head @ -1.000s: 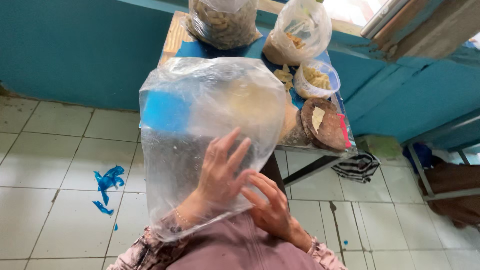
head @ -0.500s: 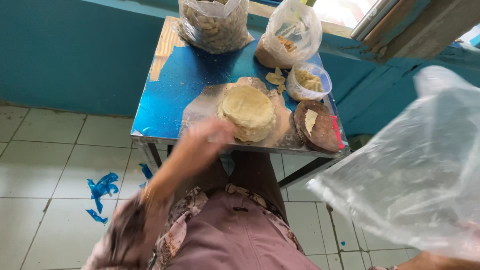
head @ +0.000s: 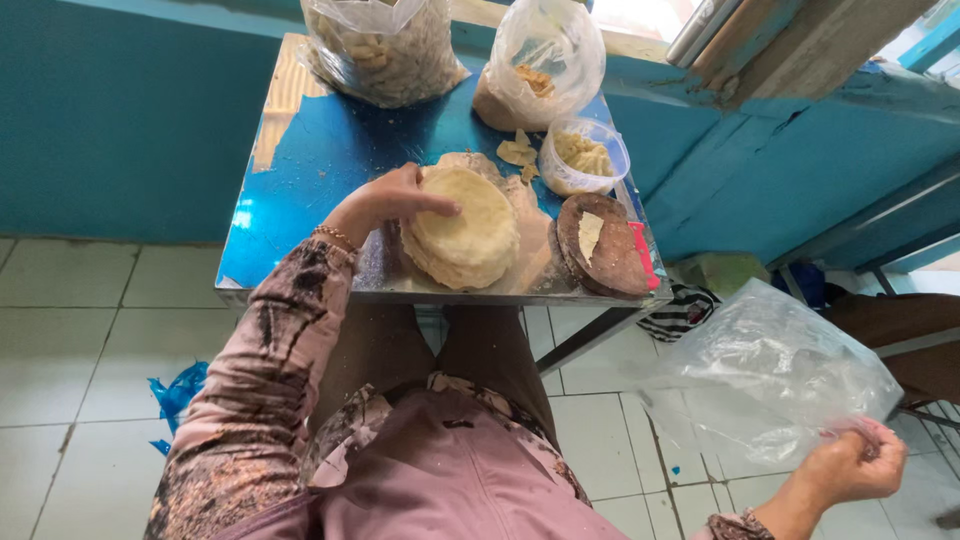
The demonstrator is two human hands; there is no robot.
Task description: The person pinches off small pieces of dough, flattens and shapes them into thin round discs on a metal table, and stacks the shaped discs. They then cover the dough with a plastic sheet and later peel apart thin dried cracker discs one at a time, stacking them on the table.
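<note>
Presently, left hand (head: 385,203) fingers spread on stack of pale round crackers (head: 465,228), blue table (head: 330,150), right hand (head: 850,465) fingers pinching clear plastic bag (head: 770,375).

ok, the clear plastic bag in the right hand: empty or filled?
Empty. The clear plastic bag hangs slack and see-through from the right hand, floor tiles showing through it; nothing visible inside.
</note>
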